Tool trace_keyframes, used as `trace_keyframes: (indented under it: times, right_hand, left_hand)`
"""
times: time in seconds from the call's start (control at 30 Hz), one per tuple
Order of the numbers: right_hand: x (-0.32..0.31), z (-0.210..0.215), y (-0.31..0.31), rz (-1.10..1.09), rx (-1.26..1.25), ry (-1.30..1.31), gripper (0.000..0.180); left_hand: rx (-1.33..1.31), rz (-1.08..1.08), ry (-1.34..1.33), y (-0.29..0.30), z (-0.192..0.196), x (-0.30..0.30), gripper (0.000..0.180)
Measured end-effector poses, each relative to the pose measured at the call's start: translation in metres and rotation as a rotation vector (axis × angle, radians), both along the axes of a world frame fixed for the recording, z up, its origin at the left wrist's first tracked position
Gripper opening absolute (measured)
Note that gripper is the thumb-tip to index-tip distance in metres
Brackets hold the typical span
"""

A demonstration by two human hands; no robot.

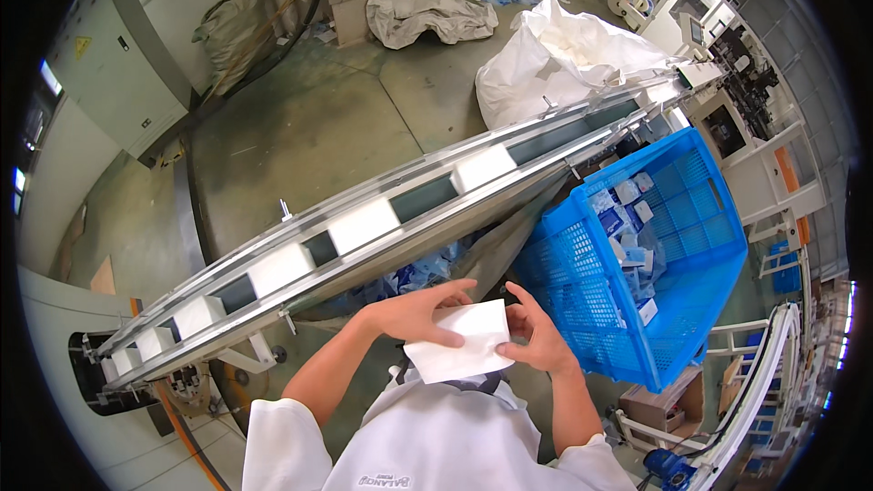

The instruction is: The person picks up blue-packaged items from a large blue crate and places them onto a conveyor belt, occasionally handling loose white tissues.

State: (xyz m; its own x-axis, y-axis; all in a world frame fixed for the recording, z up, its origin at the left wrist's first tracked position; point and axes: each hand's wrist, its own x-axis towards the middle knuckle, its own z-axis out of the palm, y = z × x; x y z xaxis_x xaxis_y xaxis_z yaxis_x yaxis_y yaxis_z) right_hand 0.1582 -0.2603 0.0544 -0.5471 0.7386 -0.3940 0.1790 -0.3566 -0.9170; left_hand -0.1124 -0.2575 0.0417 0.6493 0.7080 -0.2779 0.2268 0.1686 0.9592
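Note:
A white folded stack, paper-like and roughly rectangular, is between my two hands in front of my chest; I call it a white tissue stack (461, 343). My left hand (411, 316) grips its left side, the thumb lying across the top face. On the right edge, my right hand (538, 332) closes with thumb and fingers. Just beyond my hands runs a narrow conveyor (423, 202), where several similar white blocks (364, 224) sit spaced apart in a row. The undersides of my fingers are hidden by the stack.
A blue plastic crate (677, 309) with small blue-and-white packets (627, 218) stands tilted at my right. Beyond the conveyor are a large white sack (555, 55) and a crumpled grey sheet (427, 14). Machinery (741, 64) is at the far right, a cabinet (109, 64) at the far left.

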Motion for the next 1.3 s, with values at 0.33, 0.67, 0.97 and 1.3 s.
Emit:
trace_keyframes:
  times: [0.33, 0.67, 0.97, 1.3]
  right_hand:
    - [0.023, 0.037, 0.005, -0.62, 0.149, 0.207, 0.074]
    - [0.028, 0.027, 0.002, -0.458, 0.375, -0.152, 0.06]
    - [-0.007, 0.055, 0.005, -0.196, 0.203, 0.226, 0.096]
    - [0.012, -0.012, 0.021, -0.203, 0.098, 0.201, 0.081]
  left_hand:
    - [-0.175, 1.029, -0.639, 0.008, -0.043, -0.015, 0.033]
    - [-0.303, 0.961, -0.676, -0.014, -0.056, 0.001, 0.034]
    - [-0.608, 0.542, -1.236, -0.002, -0.04, 0.026, 0.054]
    - [-0.164, 0.509, -0.663, -0.057, -0.023, 0.02, 0.113]
